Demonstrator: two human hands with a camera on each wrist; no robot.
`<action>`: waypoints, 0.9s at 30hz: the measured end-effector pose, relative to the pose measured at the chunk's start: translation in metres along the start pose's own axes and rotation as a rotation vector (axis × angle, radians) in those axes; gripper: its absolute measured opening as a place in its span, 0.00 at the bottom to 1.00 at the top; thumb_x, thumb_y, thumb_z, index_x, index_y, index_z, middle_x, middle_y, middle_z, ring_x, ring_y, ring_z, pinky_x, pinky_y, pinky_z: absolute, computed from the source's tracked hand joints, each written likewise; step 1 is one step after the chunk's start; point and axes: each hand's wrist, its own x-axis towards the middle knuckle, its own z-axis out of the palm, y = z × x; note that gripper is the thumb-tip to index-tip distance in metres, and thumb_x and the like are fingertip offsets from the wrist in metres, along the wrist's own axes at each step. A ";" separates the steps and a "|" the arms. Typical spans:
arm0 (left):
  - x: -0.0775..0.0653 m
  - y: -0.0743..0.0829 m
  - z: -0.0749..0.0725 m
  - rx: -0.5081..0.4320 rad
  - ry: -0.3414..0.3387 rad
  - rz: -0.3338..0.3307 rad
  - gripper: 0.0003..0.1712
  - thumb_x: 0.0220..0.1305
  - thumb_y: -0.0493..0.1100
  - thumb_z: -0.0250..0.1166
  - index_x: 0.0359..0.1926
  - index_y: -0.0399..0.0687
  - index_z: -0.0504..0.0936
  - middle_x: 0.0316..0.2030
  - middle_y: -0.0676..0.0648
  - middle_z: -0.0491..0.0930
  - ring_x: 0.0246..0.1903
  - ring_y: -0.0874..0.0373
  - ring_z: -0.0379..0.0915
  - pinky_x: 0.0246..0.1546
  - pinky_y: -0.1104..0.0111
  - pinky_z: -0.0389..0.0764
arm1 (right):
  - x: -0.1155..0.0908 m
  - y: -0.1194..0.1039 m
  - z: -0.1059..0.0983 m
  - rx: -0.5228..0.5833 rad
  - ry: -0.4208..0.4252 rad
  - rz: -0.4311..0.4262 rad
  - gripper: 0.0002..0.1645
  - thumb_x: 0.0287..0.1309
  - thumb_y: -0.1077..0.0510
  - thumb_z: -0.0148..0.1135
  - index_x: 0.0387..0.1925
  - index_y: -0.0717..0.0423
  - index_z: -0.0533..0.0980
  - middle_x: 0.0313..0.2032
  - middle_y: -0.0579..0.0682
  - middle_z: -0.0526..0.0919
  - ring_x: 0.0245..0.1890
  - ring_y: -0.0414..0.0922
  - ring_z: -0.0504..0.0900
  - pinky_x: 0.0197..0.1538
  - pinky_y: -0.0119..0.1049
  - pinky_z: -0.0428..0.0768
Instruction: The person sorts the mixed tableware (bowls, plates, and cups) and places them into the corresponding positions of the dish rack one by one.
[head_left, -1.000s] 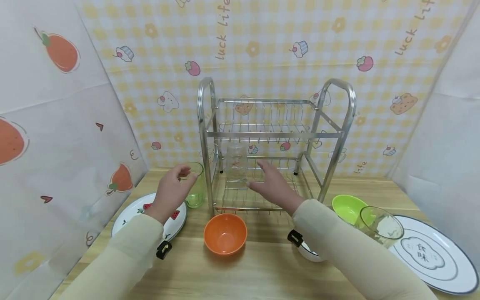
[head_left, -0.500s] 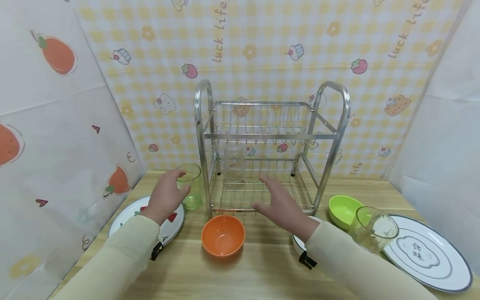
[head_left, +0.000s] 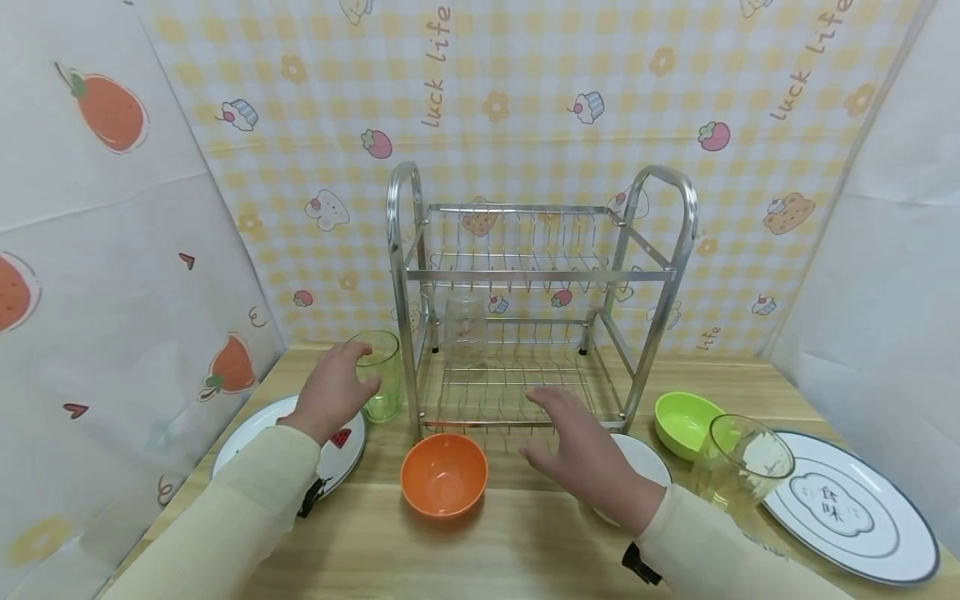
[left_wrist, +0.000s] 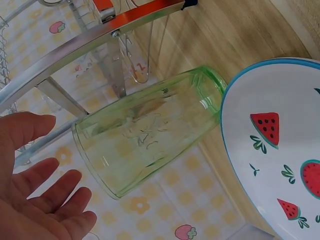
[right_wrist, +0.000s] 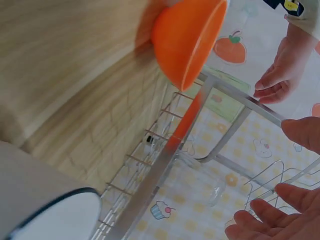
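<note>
My left hand (head_left: 328, 393) is at the rim of a green drinking glass (left_wrist: 150, 132), fingers loosely bent and apart, holding nothing. The glass stands upright on the table, left of a metal dish rack (head_left: 536, 276). My right hand (head_left: 588, 457) hovers in front of the rack with thumb and fingers spread, nothing between them. Under it in the head view is a white bowl (head_left: 647, 460) with a dark rim, partly covered by the hand. An orange bowl (head_left: 444, 477) sits between the two hands. On the rack's lower tier stands a clear glass (head_left: 465, 331).
A white plate (head_left: 351, 450) with watermelon drawings lies under my left forearm. At the right are a lime green bowl (head_left: 686, 423), a yellowish glass (head_left: 742, 475) and a large oval plate (head_left: 896, 533) with a dark rim. A checked cloth (head_left: 540, 108) hangs behind the rack.
My right hand has drawn back from the rack's lower tier, down and to the right, over the white bowl. My left hand has shifted slightly left and lower beside the green glass.
</note>
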 end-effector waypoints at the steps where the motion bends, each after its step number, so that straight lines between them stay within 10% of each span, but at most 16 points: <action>1: 0.001 0.000 0.000 0.004 -0.005 -0.001 0.28 0.63 0.39 0.60 0.61 0.31 0.69 0.61 0.30 0.68 0.61 0.33 0.62 0.59 0.44 0.67 | -0.003 0.001 0.000 -0.013 0.010 -0.014 0.37 0.51 0.57 0.72 0.62 0.62 0.69 0.61 0.57 0.71 0.63 0.54 0.69 0.61 0.51 0.72; 27: 0.022 -0.008 0.017 0.233 -0.039 0.099 0.22 0.58 0.32 0.66 0.54 0.29 0.75 0.53 0.31 0.74 0.55 0.37 0.70 0.55 0.50 0.74 | -0.035 0.017 0.014 -0.172 0.116 -0.152 0.38 0.41 0.62 0.77 0.57 0.63 0.71 0.53 0.55 0.78 0.55 0.52 0.77 0.54 0.46 0.77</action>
